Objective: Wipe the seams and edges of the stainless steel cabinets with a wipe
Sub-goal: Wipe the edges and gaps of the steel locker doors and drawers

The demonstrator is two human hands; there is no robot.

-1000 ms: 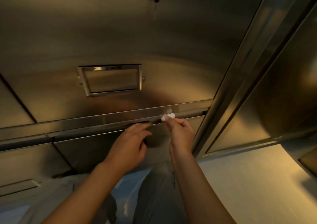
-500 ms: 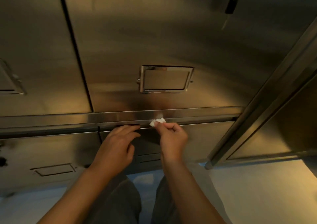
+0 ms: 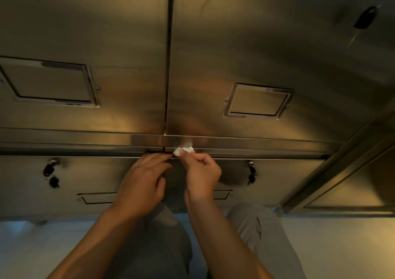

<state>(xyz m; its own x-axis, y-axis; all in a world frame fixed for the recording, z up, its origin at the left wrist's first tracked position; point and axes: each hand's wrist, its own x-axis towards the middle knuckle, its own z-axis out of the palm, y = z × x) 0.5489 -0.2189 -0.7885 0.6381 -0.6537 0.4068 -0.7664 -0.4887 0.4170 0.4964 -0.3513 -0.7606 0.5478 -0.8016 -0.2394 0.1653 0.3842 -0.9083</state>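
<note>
Stainless steel cabinets (image 3: 245, 54) fill the view. A horizontal rail (image 3: 267, 145) divides the upper doors from the lower ones, and a dark vertical seam (image 3: 168, 54) splits the two upper doors. My right hand (image 3: 202, 176) pinches a small crumpled white wipe (image 3: 183, 150) against the rail's lower edge, just right of that seam. Beside it, my left hand (image 3: 143, 182) has its straight fingertips touching the groove under the rail.
Recessed handles (image 3: 258, 101) (image 3: 51, 84) sit in the upper doors. Keys hang from locks at the upper right (image 3: 363, 19) and in the lower doors (image 3: 50, 174) (image 3: 251, 172). A steel frame post (image 3: 342, 161) slants at the right. My knees are over a pale floor (image 3: 342, 246).
The wipe and both hands have slid left along the rail's lower edge, from near the right post to the seam between the two doors. The view has shifted left with them.
</note>
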